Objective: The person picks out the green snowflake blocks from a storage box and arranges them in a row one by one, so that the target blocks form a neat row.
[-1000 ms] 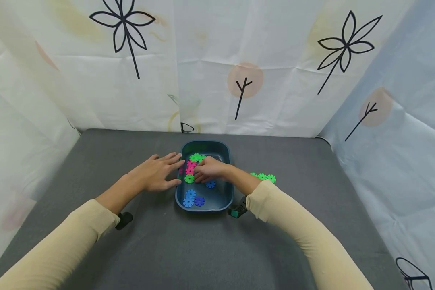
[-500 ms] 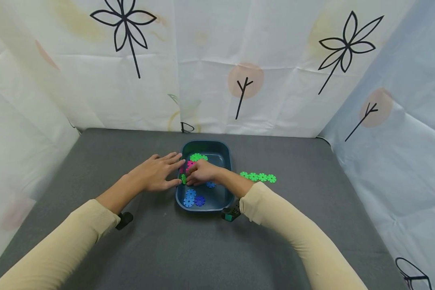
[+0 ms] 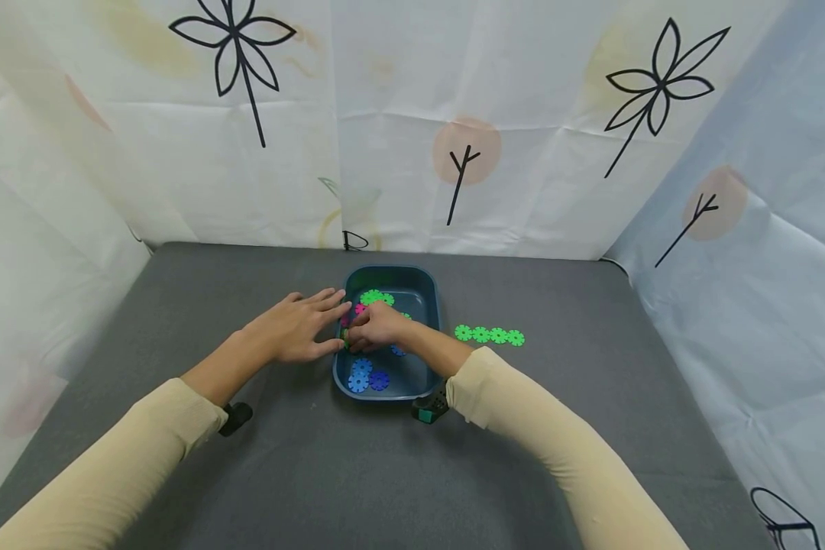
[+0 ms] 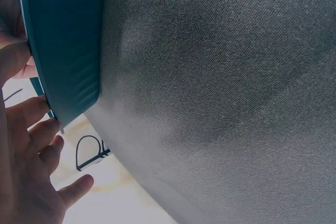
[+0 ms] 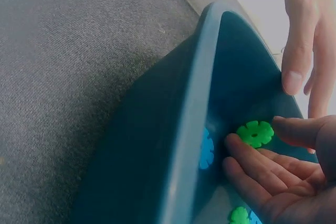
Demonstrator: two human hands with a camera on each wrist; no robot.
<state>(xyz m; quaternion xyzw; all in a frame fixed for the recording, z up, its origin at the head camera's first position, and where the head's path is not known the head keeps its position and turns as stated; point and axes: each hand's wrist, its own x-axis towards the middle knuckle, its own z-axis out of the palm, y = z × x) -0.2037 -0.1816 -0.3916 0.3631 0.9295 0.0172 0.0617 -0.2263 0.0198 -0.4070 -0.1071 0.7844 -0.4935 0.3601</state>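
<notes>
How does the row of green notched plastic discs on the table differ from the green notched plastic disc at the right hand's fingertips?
The row has four discs; the fingertip disc is single.
The row lies on the grey table, outside the dark blue-green tray; the fingertip disc is inside that tray.
No hand touches the row; the fingertip disc is between thumb and fingers of the right hand.
Both are green and notched.

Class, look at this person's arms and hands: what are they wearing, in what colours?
Plain cream left sleeve and right sleeve; bare left hand and right hand, no gloves. The left wrist device is black; the right wrist device is black with a green patch.
</notes>
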